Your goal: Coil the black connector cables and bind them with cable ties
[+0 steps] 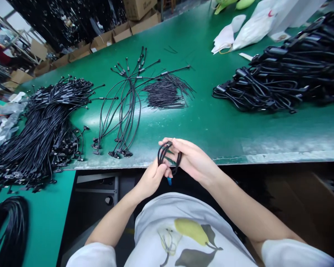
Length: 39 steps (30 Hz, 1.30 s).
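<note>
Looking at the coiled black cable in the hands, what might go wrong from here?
The coiled black cable could spring open if the left hand or right hand loosens, since I see no tie around it.

The loose cables' connectors lie close to the green table's front edge, so the left arm might brush some off.

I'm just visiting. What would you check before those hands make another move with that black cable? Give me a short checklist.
1. Left hand grips the looped cable: ok.
2. Right hand touches the loop: ok.
3. Tie fastened around the loop: cannot tell; fingers hide part.
4. Thin black strips on the table, apart from the hands: ok.
5. Loose cables untangled: not ok; several cross.
</note>
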### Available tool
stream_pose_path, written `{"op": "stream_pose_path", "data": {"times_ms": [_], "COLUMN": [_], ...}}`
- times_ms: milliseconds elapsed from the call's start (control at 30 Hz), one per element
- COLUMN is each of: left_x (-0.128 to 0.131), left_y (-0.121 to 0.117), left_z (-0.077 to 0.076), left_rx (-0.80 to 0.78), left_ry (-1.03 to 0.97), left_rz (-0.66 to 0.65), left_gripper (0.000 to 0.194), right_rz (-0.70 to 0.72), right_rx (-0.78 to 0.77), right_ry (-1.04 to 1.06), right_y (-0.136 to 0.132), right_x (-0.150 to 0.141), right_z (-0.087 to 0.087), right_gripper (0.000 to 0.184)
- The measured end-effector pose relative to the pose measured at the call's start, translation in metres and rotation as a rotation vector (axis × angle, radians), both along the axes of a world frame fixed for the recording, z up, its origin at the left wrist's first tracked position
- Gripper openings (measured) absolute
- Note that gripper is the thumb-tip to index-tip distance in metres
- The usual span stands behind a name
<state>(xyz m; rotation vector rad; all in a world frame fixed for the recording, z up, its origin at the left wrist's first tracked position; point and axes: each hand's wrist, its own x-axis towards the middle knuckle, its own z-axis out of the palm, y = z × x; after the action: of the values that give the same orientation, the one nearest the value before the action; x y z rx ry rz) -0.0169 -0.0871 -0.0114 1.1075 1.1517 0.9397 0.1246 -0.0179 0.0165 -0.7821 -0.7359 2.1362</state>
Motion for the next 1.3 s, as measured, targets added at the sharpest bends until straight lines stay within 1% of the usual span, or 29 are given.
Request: {"op": "stream_pose_path", "data": {"times_ms": [67,133,233,333,400,500,567,700,767,867,933,1000,1067,1167,1233,1300], "left_x": [-0.006,-0.011,-0.014,-0.01,-0.004,0.006,0.012,0.019,0.018,0.015,0.013,0.014,0.015,0.019,0.021,0.022], "left_y": [0.003,0.008,0.011,0.007,0.003,-0.004,-0.006,-0.008,-0.009,-0.007,-0.005,-0.002,-0.001,0.0,0.001,0.004], "left_z": [0.003,0.005,0.005,0.001,-0.001,-0.002,-0.002,-0.007,-0.008,-0.004,-0.001,0.002,0.003,0.004,0.006,0.008], "left_rx": [0.013,0.018,-0.001,-0.095,-0.184,-0.243,-0.249,-0.246,-0.216,-0.155,-0.157,-0.181,-0.194,-0.213,-0.254,-0.313], "left_ry": [0.111,0.114,0.023,-0.16,-0.309,-0.438,-0.456,-0.358,-0.302,-0.252,-0.239,-0.258,-0.303,-0.349,-0.368,-0.381], "left_rz": [-0.082,-0.194,-0.315,-0.354,-0.341,-0.243,-0.191,-0.077,-0.09,-0.175,-0.21,-0.229,-0.233,-0.208,-0.192,-0.183], "left_gripper": [0.038,0.041,0.041,0.049,0.058,0.068,0.07,0.069,0.065,0.057,0.05,0.04,0.034,0.031,0.033,0.038], "right_rz": [0.02,0.01,-0.011,0.012,0.059,0.131,0.122,0.018,-0.005,-0.048,-0.056,-0.04,-0.028,0.046,0.089,0.062], "right_rx": [0.038,0.114,0.18,0.181,0.148,0.06,0.035,0.125,0.166,0.226,0.271,0.28,0.248,0.143,0.073,0.054], "right_ry": [-0.014,-0.049,-0.085,-0.055,-0.026,0.034,0.07,0.114,0.116,0.093,0.079,0.075,0.077,0.097,0.118,0.123], "right_y": [-0.007,-0.012,-0.011,-0.004,0.0,0.005,0.006,0.006,0.006,0.005,0.005,0.006,0.009,0.016,0.019,0.019], "right_x": [-0.006,-0.012,-0.017,-0.015,-0.012,-0.009,-0.01,-0.016,-0.017,-0.016,-0.015,-0.012,-0.008,0.0,0.004,0.006], "right_z": [0.003,0.005,0.003,0.001,0.001,0.005,0.007,0.007,0.008,0.008,0.008,0.009,0.01,0.013,0.014,0.014], "right_gripper": [0.048,0.048,0.043,0.035,0.03,0.032,0.036,0.038,0.037,0.035,0.033,0.033,0.034,0.033,0.032,0.033]}}
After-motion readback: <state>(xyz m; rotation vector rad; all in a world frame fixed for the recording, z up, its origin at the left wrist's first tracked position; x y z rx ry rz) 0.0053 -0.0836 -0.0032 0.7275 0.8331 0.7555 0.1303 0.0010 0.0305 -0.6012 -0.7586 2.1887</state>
